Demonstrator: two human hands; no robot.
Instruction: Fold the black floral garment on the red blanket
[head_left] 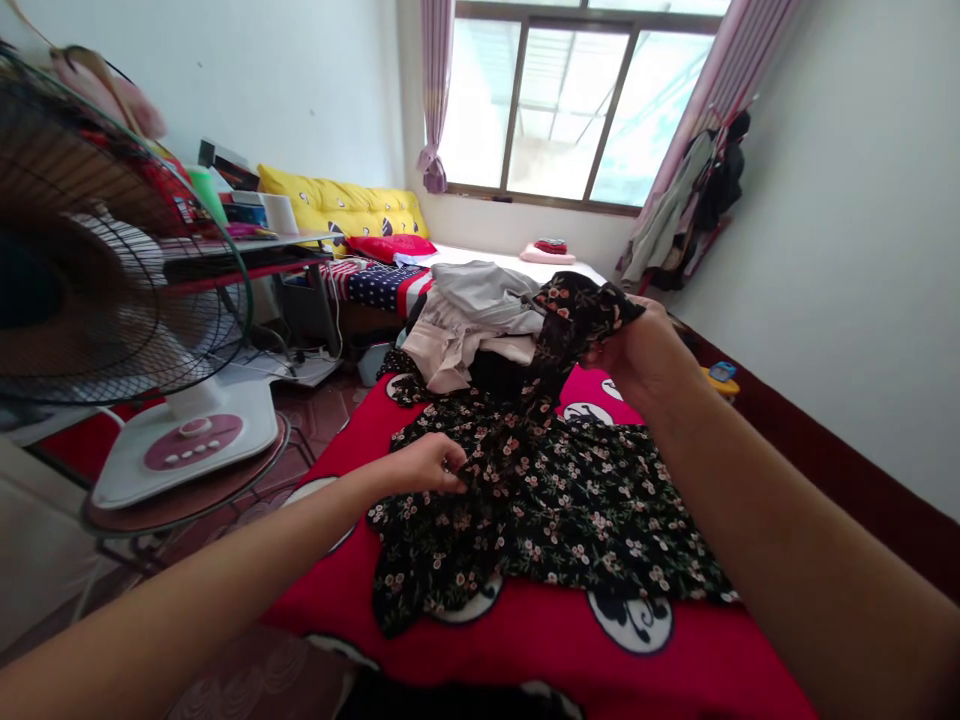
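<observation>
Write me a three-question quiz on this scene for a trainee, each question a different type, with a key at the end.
1. True or false: the left hand is raised higher than the right hand.
2. The bed cover is mainly: A) green B) yellow C) red.
3. Fill in the blank: on the round stool at the left of the picture stands a ____.

Key:
1. False: the right hand is higher than the left hand, holding up black floral cloth.
2. C.
3. fan.
</observation>
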